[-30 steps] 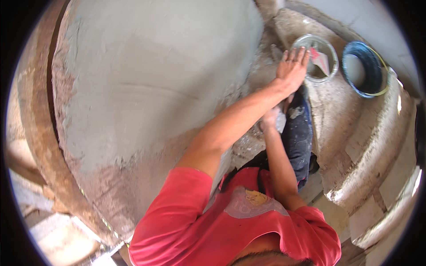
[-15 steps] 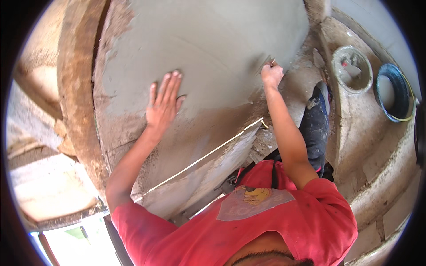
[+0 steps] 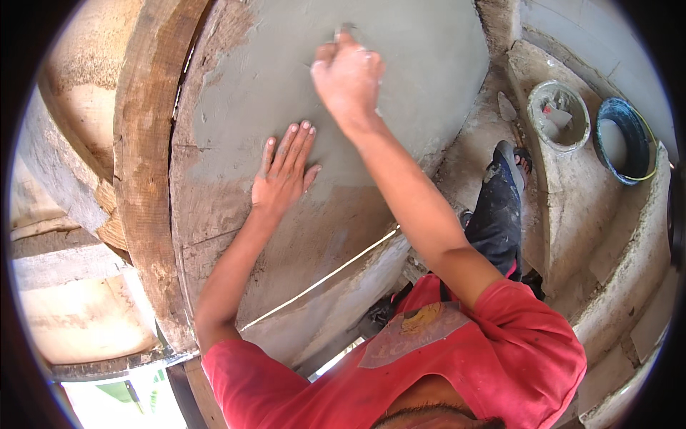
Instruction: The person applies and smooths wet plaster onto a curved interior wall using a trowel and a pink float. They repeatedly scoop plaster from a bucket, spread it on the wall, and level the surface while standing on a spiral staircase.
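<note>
A large curved panel (image 3: 414,86) is coated with smooth grey plaster over much of its face, with rougher brown patches at its left and lower parts. My left hand (image 3: 282,168) lies flat on it near the lower edge of the grey coat, fingers spread, holding nothing. Higher up and to the right, my right hand (image 3: 348,79), slightly blurred, is closed round a small flat trowel (image 3: 347,30) against the plaster. The trowel is mostly hidden by my fingers.
A curved timber beam (image 3: 143,143) borders the panel at left. On concrete steps (image 3: 572,214) at right stand a pale bucket (image 3: 575,86) with grey mix and a blue bucket (image 3: 611,164). A pointed trowel (image 3: 506,106) lies nearby. A thin pale line (image 3: 321,279) crosses below the plaster.
My left hand has moved from near the buckets onto the plaster at left. My right hand, with the trowel, has risen and swung leftward across the panel during the last half second.
</note>
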Motion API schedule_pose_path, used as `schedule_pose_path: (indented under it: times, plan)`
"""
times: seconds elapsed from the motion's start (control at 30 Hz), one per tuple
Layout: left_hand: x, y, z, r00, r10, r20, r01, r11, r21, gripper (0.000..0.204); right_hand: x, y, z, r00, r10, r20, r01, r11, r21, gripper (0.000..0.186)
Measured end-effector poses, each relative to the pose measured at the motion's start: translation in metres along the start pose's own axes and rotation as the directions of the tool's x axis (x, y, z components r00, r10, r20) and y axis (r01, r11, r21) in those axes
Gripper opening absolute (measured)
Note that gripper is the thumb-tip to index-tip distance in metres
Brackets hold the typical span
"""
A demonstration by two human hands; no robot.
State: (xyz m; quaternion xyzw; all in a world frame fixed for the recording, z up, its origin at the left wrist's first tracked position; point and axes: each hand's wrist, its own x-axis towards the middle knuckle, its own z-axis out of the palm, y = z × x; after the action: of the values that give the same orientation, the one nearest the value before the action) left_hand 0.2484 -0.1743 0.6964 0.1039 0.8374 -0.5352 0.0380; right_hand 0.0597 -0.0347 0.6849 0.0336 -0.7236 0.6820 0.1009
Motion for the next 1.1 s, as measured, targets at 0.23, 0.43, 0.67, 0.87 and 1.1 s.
schedule_pose_path:
  times: [0.23, 0.43, 0.67, 0.87, 1.1]
  plan:
    - [-0.009, -0.008, -0.021, 1.000, -0.016, -0.022, 0.009, 0.961, -0.275, 0.074, -0.007, 0.056, -0.030, 0.940, -0.216, -0.264, 0.261, 0.954, 0.150, 0.030]
    - [-0.003, -0.022, -0.012, 1.000, 0.025, 0.016, -0.023, 0.993, -0.114, 0.072, 0.002, 0.100, 0.051, 0.841, -0.486, -0.237, 0.480, 0.873, -0.087, 0.051]
    - [0.009, -0.026, -0.028, 0.998, 0.008, 0.068, 0.006, 0.982, -0.191, 0.071, -0.076, 0.092, -0.006, 0.906, -0.395, -0.152, 0.421, 0.801, 0.426, 0.037]
    - [0.049, -0.064, -0.057, 0.996, -0.061, -0.072, 0.052, 0.990, -0.130, 0.072, 0.012, 0.159, -0.020, 0.827, 0.544, -0.142, -0.466, 0.805, 0.368, 0.037]
    - [0.065, -0.081, -0.064, 0.989, -0.147, -0.022, 0.144, 0.985, -0.098, 0.078, 0.006, 0.136, 0.019, 0.966, 0.254, -0.041, -0.250, 0.966, 0.072, 0.044]
